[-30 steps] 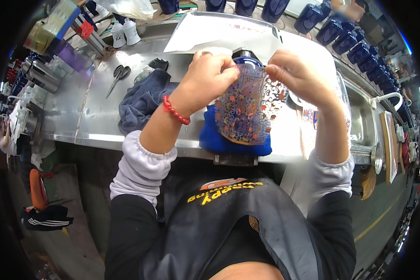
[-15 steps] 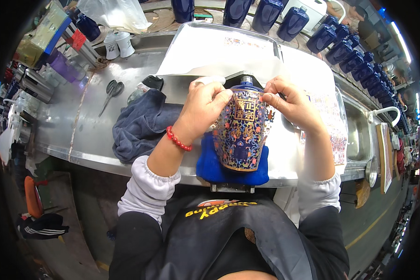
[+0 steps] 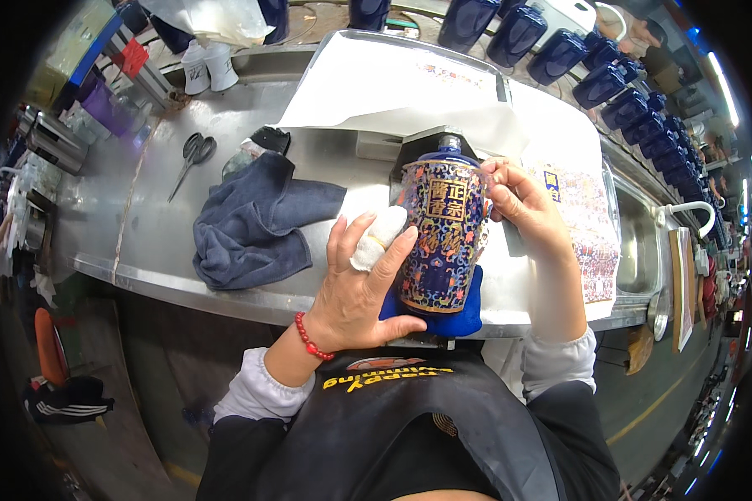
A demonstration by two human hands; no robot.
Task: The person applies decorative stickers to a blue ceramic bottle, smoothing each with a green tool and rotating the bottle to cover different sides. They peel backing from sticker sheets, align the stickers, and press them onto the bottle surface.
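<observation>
Patterned blue btl (image 3: 440, 259): long axis approx. fore-aft, neck away. L hand (image 3: 355, 301) nearer base, btl to its R, fingers spread. R hand (image 3: 530, 204) at R shoulder; can't tell if gripping.

A deep-blue, glossy bottle (image 3: 450, 156) lies with its lower body over a blue cloth pad (image 3: 470, 307), front face up, its neck pointing to the far side of the pad and its base toward the near side. The body tapers from broad, rounded shoulders to a narrower foot, below a short neck. A patterned film (image 3: 436, 275) covers the front from just under the shoulders nearly down to the base: dense scrolls and flowers in orange, red, pale blue and gold, a gold-framed square of characters high in the middle, more gold lettering beneath, and gold bands along its upper and lower edges.
</observation>
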